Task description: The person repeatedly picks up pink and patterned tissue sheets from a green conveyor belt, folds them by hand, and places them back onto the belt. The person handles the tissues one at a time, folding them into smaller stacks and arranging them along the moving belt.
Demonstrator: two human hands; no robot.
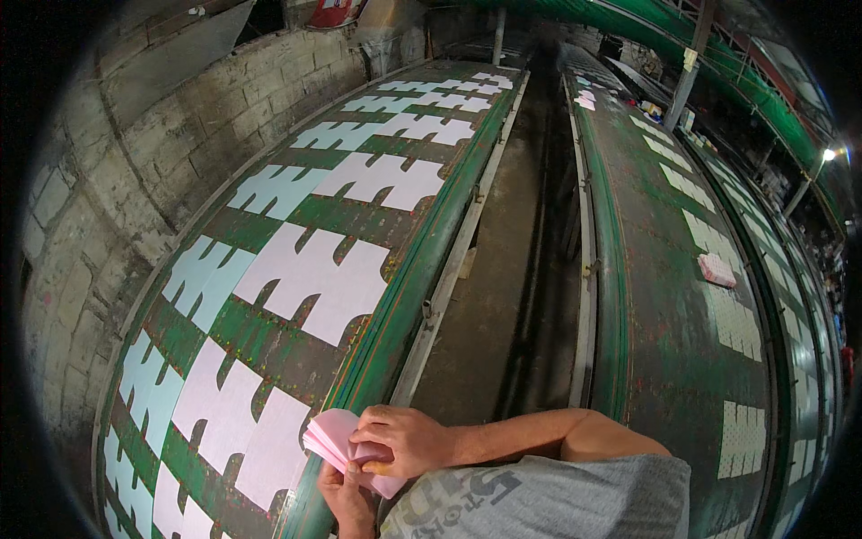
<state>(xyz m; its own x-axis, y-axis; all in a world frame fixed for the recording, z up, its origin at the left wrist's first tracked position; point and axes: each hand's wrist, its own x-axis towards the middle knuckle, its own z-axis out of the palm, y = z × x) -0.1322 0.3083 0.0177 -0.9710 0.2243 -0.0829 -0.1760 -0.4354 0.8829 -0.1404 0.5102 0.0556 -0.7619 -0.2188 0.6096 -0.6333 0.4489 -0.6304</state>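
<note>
A folded bundle of pink cut cloth pieces (329,432) is held between my two hands near the close right edge of the left long table. Its layers fan out at the left end. My left hand (347,494) grips it from below, thumb up against the layers. From above, my right hand (404,440) closes its bent fingers on the bundle; some fingertips are hidden among the folds. Just left of the hands, pale pink cut pieces (328,278) with notched edges lie flat on the green-and-dark left table (278,337). Pale blue pieces (144,382) lie in a row beyond them.
A metal rail (437,316) runs along the left table's side. Past the aisle floor (498,296), a second long table (651,296) carries pale dotted pieces (742,440) and a pink-and-white bundle (716,269). A block wall (135,171) borders the left side; a post (691,67) stands far right.
</note>
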